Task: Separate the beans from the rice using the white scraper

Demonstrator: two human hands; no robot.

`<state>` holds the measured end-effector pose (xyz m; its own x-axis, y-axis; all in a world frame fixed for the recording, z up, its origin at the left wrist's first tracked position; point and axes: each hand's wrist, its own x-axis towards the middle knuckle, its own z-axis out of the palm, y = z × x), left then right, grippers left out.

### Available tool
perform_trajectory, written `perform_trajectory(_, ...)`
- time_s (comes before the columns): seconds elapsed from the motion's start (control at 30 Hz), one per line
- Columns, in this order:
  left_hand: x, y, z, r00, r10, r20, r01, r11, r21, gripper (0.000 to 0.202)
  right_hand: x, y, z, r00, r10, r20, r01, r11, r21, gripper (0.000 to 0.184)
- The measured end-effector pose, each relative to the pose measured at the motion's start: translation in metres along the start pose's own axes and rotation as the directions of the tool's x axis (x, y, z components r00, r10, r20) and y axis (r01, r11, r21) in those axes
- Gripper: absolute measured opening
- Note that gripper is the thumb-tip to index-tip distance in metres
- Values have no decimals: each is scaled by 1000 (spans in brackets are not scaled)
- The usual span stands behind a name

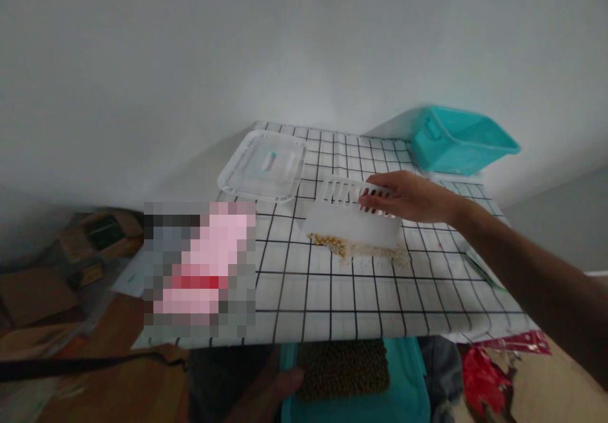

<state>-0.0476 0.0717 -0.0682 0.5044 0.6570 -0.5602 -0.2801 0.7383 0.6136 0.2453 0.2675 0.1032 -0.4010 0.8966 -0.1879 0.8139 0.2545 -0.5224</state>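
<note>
My right hand [396,196] is closed on a white plastic panel [349,220] with a row of slots along its top, fingers at the slotted edge. The panel leans over the checked tablecloth [285,284]. Along its lower edge lie yellowish and pale crumbs [332,244]. Below the table's front edge, my left hand [285,386] grips the left side of a teal plastic box [408,404], its thumb over the rim. Small greenish-brown grains [344,369] lie in that box; the other fingers are hidden or dark.
A clear lid [263,163] with a handle lies at the back left of the table. Another teal bin [463,141] stands at the back right, near the wall. A blurred-out pink item [209,258] is at the left. Cardboard boxes [35,296] and a red bag [484,378] are on the floor.
</note>
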Motion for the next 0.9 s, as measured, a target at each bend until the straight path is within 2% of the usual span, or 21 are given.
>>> perform_trajectory(0.1, -1, -2, 0, 999, -31, 12, 32, 999, -15, 63, 0, -1, -2, 998, -39, 54, 38, 999, 25, 32)
perform_trajectory(0.17, -2, -4, -1, 1000, -28, 0, 28, 999, -27, 68, 0, -2, -4, 994, -73, 81, 69, 996, 49, 30)
perform_trajectory(0.43, -4, -15, -8, 997, -25, -70, 16, 993, -116, 65, -5, -7, -6, 975, -170, 140, 159, 983, 91, 27)
perform_trajectory(0.63, -9, -6, -7, 997, -58, -40, 51, 986, -161, 65, 1, -14, 0, 966, -239, 98, 234, 971, 57, 28)
perform_trajectory(0.8, -14, 2, -4, 992, -120, -42, 110, 975, -195, 66, 11, -28, 3, 943, -299, 148, 294, 954, 53, 26)
perform_trajectory(0.9, -14, 3, -3, 992, -114, -44, 102, 972, -212, 67, 12, -34, 3, 925, -335, 181, 329, 942, 61, 24)
